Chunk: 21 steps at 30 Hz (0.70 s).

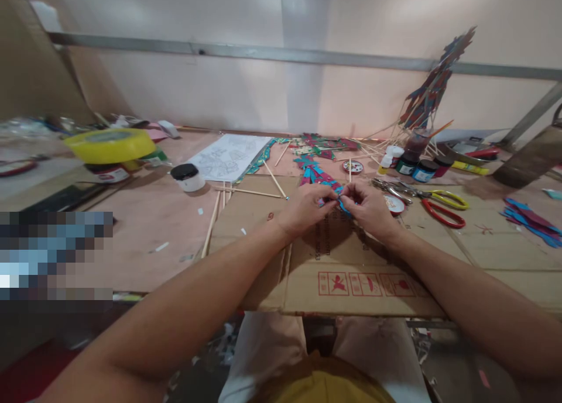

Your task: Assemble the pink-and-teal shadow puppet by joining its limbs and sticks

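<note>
Over the cardboard sheet [302, 286], my left hand [309, 207] and my right hand [367, 209] meet with fingertips nearly touching. Both pinch the near end of a blue and maroon painted cut-out piece [314, 174], which stretches away behind the fingers. Part of it, and any small thing between the fingertips, is hidden. A red-rimmed round lid [395, 204] with small bits in it lies beside my right hand. Pliers with red handles [444, 214] and a tool with yellow handles [450, 199] rest farther right.
Paint jars [425, 170] stand at the back right, below a tall bundle of painted pieces on sticks [432, 87]. Left are a white jar with black lid [188, 178], a drawing sheet [230, 156], a yellow tape roll [109, 147] and thin sticks [211, 224]. More blue-maroon pieces [533, 220] lie right.
</note>
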### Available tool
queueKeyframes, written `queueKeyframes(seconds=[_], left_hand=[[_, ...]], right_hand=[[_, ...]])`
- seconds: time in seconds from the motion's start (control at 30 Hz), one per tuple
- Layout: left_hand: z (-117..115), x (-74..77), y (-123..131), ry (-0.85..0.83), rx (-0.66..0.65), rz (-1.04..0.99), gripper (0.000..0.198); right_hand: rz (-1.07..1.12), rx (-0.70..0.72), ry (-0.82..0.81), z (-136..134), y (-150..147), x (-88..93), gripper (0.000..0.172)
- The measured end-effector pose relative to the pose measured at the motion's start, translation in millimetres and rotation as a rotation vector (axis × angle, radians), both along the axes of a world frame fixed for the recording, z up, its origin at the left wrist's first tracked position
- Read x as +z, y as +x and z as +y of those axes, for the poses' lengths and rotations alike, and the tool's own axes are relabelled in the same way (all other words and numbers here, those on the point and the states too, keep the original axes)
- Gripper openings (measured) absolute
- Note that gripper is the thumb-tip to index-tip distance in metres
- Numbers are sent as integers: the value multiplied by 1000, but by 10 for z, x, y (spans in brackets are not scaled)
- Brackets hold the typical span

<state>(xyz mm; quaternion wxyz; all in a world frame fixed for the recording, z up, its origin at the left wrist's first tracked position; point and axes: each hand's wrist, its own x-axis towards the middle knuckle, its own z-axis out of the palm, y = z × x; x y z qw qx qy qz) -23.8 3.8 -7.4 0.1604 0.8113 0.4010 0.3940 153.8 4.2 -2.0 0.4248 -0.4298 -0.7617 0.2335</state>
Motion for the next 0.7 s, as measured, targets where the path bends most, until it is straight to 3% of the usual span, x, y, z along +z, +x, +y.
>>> queueKeyframes(seconds=[0.23,0.4,0.7], left_hand=[[33,96,-18,-231,-82,-239,26],[11,140,-15,-203,-60,-194,15],[7,101,14,-195,-40,-195,15]], right_hand=[[48,69,-1,8,5,-27,8],[27,100,12,28,0,-45,7],[-215,-46,234,-19,-5,26,4]])
